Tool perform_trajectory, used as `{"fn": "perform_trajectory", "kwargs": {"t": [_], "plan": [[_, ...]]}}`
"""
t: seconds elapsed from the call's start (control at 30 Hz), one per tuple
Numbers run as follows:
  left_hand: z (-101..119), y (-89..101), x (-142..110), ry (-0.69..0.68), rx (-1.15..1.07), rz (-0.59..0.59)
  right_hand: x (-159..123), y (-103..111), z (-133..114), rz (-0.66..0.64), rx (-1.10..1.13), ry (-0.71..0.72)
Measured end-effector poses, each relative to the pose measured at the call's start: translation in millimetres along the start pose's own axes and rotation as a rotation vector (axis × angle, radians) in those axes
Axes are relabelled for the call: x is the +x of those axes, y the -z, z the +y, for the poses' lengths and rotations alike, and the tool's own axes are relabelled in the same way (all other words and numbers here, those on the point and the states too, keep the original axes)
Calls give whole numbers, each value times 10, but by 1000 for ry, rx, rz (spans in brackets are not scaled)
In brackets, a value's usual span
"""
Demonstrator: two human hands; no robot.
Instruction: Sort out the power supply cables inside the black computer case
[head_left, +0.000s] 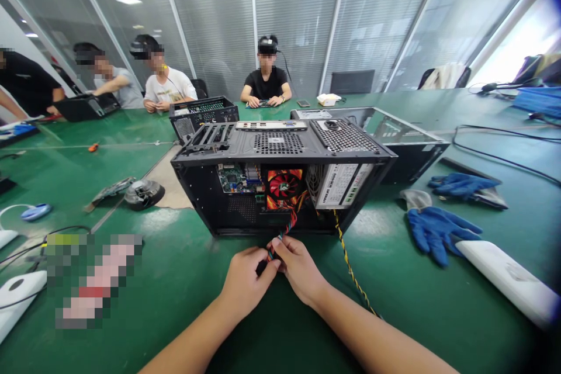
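A black computer case [193,187] lies in front of me with its open side facing me. Inside it show a motherboard [234,178], a red and orange fan [284,187] and a white-labelled power supply [344,186]. From the case a twisted bundle of coloured cables [290,223] runs out toward me. My left hand [248,274] and my right hand [300,266] both pinch this bundle, close together just before the case. The ends of the cables are hidden by my fingers. A yellow and black twisted cable [347,257] hangs from the power supply, passing beside my right forearm.
Blue work gloves [433,228] and a white power strip [511,280] lie at right. Another open case [412,158] stands behind. At left are a round metal part [144,191] and a blurred-out patch. Several people sit across the green table [144,280].
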State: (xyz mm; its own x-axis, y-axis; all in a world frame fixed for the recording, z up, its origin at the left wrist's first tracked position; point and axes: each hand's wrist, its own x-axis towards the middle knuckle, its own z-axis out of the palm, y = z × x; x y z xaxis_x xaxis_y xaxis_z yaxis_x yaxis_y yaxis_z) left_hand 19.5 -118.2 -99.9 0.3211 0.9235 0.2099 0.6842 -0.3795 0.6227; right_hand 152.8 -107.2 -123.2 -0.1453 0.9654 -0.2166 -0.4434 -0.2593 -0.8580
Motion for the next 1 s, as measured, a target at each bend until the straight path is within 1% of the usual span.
{"fn": "perform_trajectory", "kwargs": {"t": [0.13,0.4,0.7,0.83,1.0], "plan": [[-18,-15,9,-10,28,20,6,-9,-13,9,-15,1],[-3,-5,8,-10,25,-12,-7,-21,-47,-11,5,-14],[26,0,-10,12,-55,-46,-6,7,-17,-50,-1,-6],[13,-13,5,32,-26,-29,-6,12,-12,-38,-13,2],[4,-27,19,24,-23,-23,-10,12,-16,-48,-9,6]]}}
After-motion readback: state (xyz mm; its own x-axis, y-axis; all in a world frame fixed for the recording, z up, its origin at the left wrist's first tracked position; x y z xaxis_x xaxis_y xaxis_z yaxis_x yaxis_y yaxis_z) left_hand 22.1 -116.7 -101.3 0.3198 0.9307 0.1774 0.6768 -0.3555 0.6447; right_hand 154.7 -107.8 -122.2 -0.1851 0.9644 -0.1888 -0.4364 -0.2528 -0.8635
